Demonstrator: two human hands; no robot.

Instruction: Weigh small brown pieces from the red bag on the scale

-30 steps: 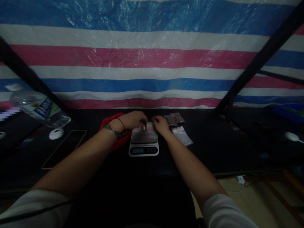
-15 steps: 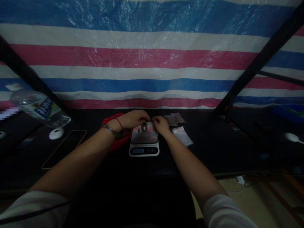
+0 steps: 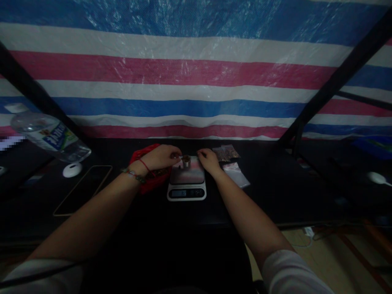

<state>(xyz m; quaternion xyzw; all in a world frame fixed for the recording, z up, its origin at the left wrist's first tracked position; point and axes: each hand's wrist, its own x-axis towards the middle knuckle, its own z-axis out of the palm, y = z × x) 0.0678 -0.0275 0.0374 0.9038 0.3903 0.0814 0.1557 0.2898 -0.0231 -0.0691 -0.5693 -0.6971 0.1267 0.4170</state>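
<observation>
A white digital kitchen scale [image 3: 186, 179] sits on the black table, its small display lit. On its plate stands a little metal cup [image 3: 186, 162] with brownish bits in it, and one dark speck lies beside the cup. My left hand [image 3: 163, 157] is closed in a pinch just left of the cup, over a red bag [image 3: 156, 181] of dark small pieces; anything between the fingertips is too small to make out. My right hand [image 3: 210, 160] rests at the scale's right edge with fingers curled together, their contents hidden.
Small clear bags of brown bits [image 3: 226, 153] and clear plastic bags [image 3: 237, 175] lie right of my right hand. To the left are a phone [image 3: 84, 190], a white rounded object [image 3: 72, 170] and a tilted plastic bottle [image 3: 50, 134]. Striped sheeting [image 3: 196, 73] hangs behind.
My left hand has drawn back left from above the cup to beside it, over the red bag. My right hand stays by the scale's right edge. The view has shifted slightly.
</observation>
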